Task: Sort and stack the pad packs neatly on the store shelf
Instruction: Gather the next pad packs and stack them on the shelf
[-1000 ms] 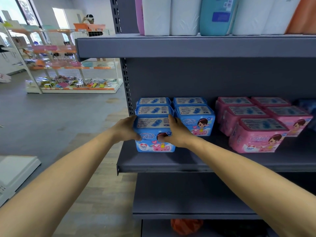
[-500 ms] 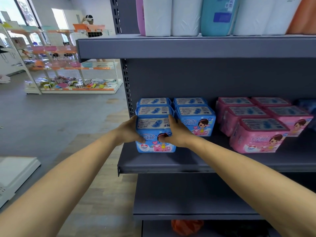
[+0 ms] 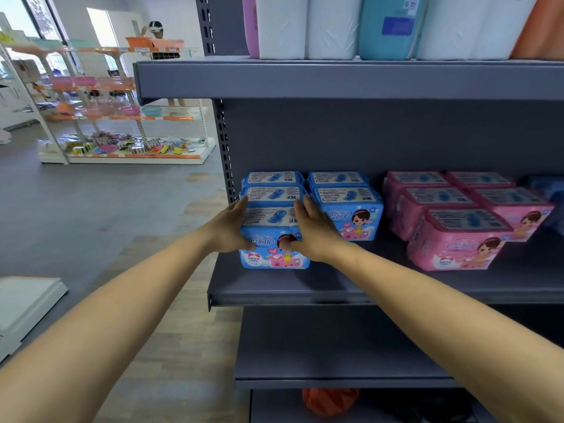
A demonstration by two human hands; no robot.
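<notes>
The front blue pad pack (image 3: 274, 236) stood at the shelf (image 3: 305, 288) front edge, heading the left blue row. Our left hand (image 3: 230, 228) at its 9 o'clock and right hand (image 3: 314, 232) at its 3 o'clock clasped it, thumbs across the face. We judged the step to be squaring; next, a level push toward 12 o'clock. Pink packs (image 3: 457, 236) lay toward 3 o'clock.

Both forearms bare to the frame edge — no sleeves, watch or rings.
</notes>
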